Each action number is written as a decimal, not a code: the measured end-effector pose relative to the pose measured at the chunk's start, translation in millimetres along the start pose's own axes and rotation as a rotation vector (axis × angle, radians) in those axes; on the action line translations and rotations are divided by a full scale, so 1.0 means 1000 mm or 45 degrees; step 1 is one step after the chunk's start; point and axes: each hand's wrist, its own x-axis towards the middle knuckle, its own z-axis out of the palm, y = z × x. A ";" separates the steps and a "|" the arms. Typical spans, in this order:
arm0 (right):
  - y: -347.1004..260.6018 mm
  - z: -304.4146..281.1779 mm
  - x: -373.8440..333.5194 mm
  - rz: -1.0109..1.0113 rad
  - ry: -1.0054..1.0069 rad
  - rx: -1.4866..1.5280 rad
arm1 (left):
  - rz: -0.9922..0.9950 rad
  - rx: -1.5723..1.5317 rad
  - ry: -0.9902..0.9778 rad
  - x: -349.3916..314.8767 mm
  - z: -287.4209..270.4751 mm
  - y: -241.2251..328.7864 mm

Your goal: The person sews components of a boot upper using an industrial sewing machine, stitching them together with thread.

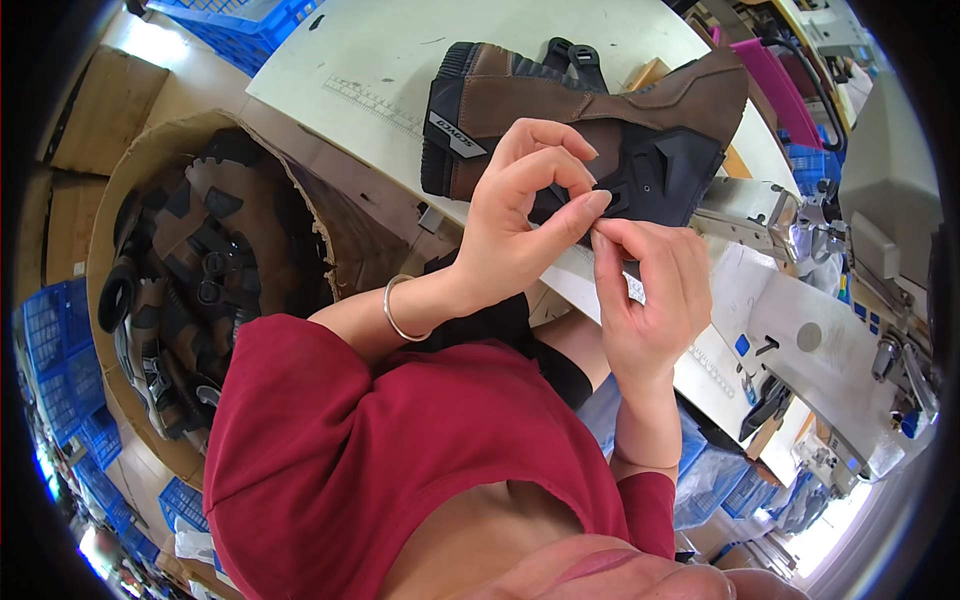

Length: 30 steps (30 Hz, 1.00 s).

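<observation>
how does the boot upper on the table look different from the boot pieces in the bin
The boot upper lies singly on the white table; the boot pieces are heaped in the round cardboard bin. The boot upper is stretched out lengthwise; the boot pieces lie jumbled, overlapping one another. Both show brown and black.

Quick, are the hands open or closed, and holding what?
Left hand: pinched closed; can't tell if anything's held.
Right hand: pinched closed; can't tell if anything's held.
</observation>
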 end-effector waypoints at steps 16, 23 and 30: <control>0.037 -0.022 -0.030 0.557 0.110 0.339 | 0.719 1.525 -0.075 -0.008 0.016 0.001; 0.043 -0.020 -0.052 0.888 0.431 0.641 | 0.718 1.570 -0.108 -0.014 0.022 0.002; 0.035 -0.031 -0.040 0.610 0.357 0.447 | 0.652 0.953 -0.409 -0.009 0.016 0.013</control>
